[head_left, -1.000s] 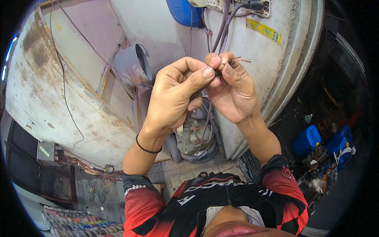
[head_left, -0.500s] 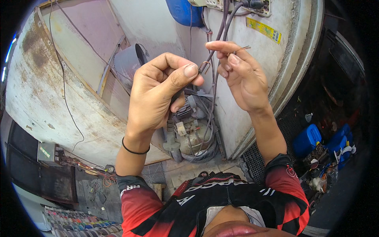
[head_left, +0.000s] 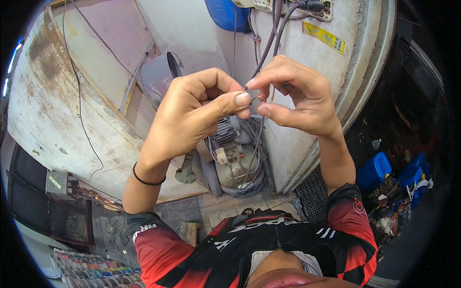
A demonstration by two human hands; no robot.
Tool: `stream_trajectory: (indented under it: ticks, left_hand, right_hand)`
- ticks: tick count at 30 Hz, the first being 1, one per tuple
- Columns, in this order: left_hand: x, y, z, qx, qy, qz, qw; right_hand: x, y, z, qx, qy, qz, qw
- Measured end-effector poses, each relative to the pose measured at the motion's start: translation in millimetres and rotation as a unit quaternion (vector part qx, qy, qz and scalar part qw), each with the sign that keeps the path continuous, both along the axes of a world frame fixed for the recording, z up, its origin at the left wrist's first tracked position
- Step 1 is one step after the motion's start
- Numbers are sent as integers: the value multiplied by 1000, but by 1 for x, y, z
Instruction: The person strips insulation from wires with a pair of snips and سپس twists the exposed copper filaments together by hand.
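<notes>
My left hand [head_left: 197,113] is closed, pinching a dark cable [head_left: 261,62] between thumb and fingers near a short bit of bare copper wire [head_left: 259,98]. My right hand [head_left: 303,98] is just to its right, fingers curled but index and thumb apart, one on either side of the copper; its index tip is at the cable. Any finer contact there is too small to make out. Behind the hands the cables run up toward a socket panel [head_left: 263,6] with a black plug [head_left: 309,6] on the wall.
A compressor [head_left: 237,168] with hoses stands below. A blue container [head_left: 221,12] is at the top, a metal bucket [head_left: 156,72] left of my hands. A weathered panel [head_left: 57,105] fills the left. Blue jerrycans [head_left: 374,170] and clutter lie lower right.
My hands parted, the right rising with copper strands at its fingertips; now it has turned and come back down beside the left's pinch. My left hand moved left, then slightly right.
</notes>
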State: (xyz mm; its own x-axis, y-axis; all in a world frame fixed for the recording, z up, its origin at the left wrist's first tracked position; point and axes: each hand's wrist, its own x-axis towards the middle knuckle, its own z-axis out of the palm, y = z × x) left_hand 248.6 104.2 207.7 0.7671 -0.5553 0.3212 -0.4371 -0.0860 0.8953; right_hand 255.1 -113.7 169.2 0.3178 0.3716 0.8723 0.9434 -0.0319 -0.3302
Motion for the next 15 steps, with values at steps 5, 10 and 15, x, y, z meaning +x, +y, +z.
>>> stream_trajectory:
  ticks: [5, 10, 15]
  left_hand:
    - [-2, 1, 8, 30, 17, -9, 999]
    - [-5, 0, 12, 42, 25, -9, 999]
    - [-5, -1, 12, 44, 28, -6, 999]
  right_hand:
    - [0, -5, 5, -35, -80, -17, 996]
    - [0, -2, 2, -7, -70, -2, 998]
    - [2, -6, 1, -11, -81, -10, 997]
